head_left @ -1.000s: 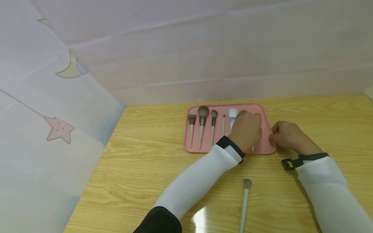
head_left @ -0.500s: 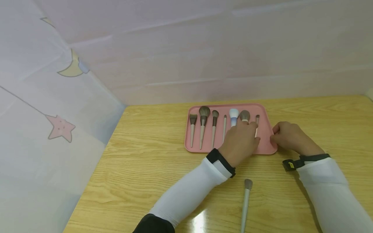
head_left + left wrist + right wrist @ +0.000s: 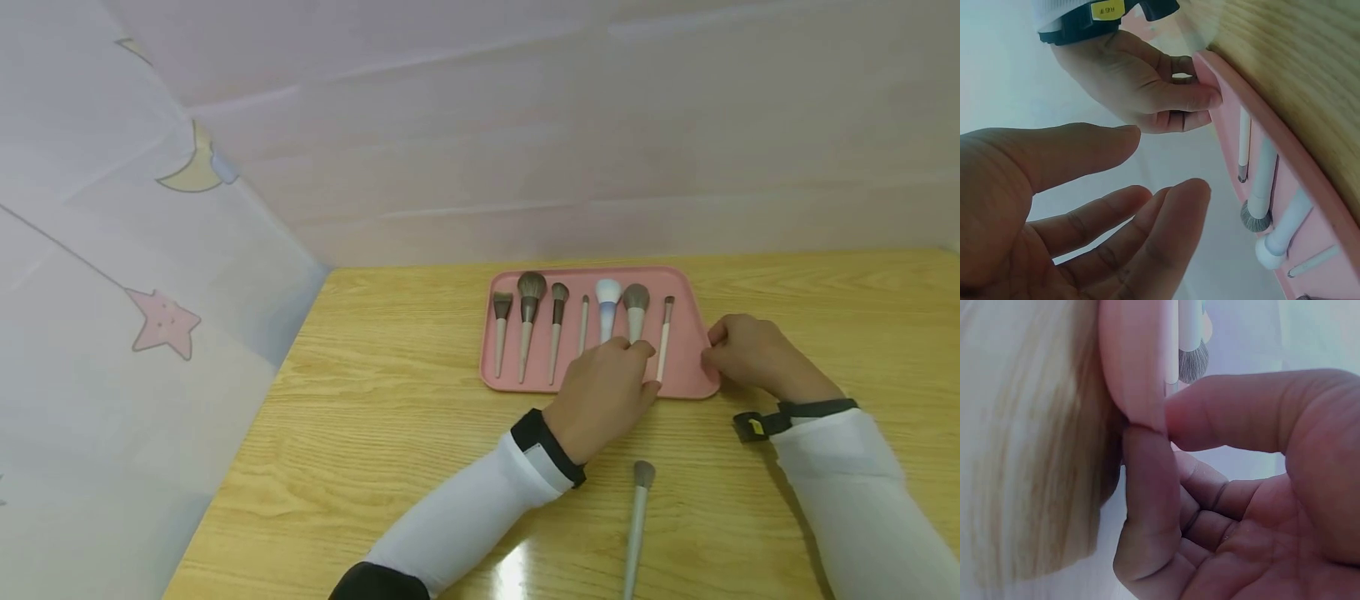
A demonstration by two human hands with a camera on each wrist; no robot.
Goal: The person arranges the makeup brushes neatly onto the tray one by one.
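Observation:
A pink tray lies on the wooden table with several makeup brushes side by side, heads away from me. The two at the right are a grey round brush and a thin brush. My left hand hovers at the tray's front edge, fingers relaxed and holding nothing; the left wrist view shows its bare palm. My right hand pinches the tray's right rim between thumb and forefinger.
One grey-handled brush lies loose on the table near me, in front of the tray. A pale curtain with a star and a moon closes off the left side and back.
My left hand has drawn back toward me off the tray, uncovering the grey round brush and the thin brush at the right. The right hand stays on the tray's rim.

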